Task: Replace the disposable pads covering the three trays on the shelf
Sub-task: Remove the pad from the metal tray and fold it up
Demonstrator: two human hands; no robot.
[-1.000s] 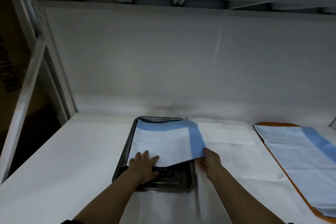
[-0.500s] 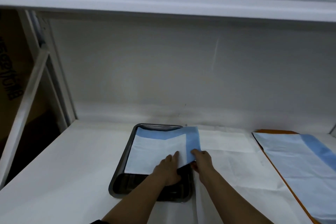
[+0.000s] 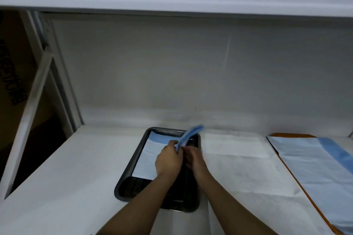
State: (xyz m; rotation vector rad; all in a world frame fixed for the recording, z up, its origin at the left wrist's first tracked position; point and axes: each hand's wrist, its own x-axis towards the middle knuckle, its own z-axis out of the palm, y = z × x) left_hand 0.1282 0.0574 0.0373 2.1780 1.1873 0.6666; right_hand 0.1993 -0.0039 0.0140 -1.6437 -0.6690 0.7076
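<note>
Both hands, left (image 3: 168, 158) and right (image 3: 193, 156), grip the blue-and-white disposable pad (image 3: 152, 153), bunching it to lift it off the dark metal tray (image 3: 131, 187).

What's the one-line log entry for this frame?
step: pad removal | left hand: grips blue pad, bunching its right edge | right hand: at bunched edge, grip unclear | metal tray: front part bare | orange tray: covered

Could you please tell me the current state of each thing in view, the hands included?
Metal tray: on the shelf, near end uncovered.
Blue-and-white pad: partly in the tray, right edge bunched and lifted.
Left hand: grips the bunched pad.
Right hand: at the bunched edge, grip unclear.
Orange tray: covered by a flat pad.
</note>
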